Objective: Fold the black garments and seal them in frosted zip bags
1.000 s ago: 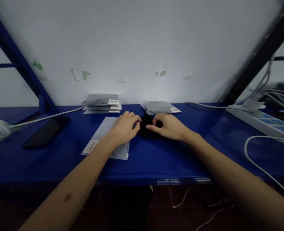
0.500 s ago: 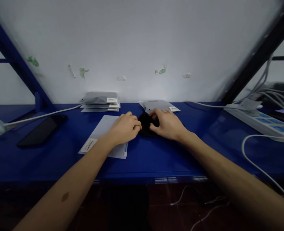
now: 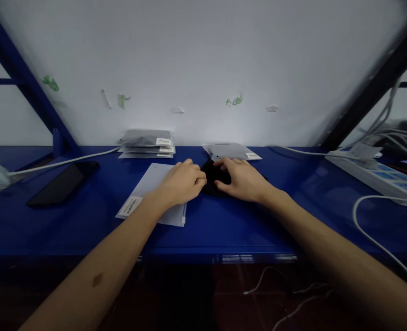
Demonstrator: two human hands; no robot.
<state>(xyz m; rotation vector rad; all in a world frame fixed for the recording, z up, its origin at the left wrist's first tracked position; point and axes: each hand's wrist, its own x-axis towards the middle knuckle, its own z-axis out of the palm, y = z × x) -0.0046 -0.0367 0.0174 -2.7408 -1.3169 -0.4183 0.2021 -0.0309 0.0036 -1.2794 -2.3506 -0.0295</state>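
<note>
- Near the middle of the blue tabletop (image 3: pixel 220 227), a soft-looking black thing (image 3: pixel 210 177) lies between my two hands; its far side comes close to a grey flat bag (image 3: pixel 226 150) behind it.
- My left hand (image 3: pixel 186 183) has its fingers curled, and the fingertips meet the left edge of the black thing; whether they pinch it, I cannot tell.
- My right hand (image 3: pixel 244 180) is at the other side, thumb and forefinger standing apart, with black showing in the gap; I cannot tell if they press on it.
- Under my left hand and wrist lies a pale zip bag (image 3: pixel 148 184), set slantwise, its label at the near left corner and its slider at the near right corner.
- Between my forearms, a wide stretch of blue surface reaches down to the front edge (image 3: pixel 196 253); this gives me room toward my body.
- At the back edge, against the white wall (image 3: pixel 203 59), a stack of labelled bags (image 3: pixel 146 139) sits on the left.
- Farther left, a black flat device (image 3: pixel 64 184) lies well apart from my hand.
- On the far right, a power strip (image 3: pixel 379 177) and a white cable (image 3: pixel 362 225) bound the space beyond my right forearm.
</note>
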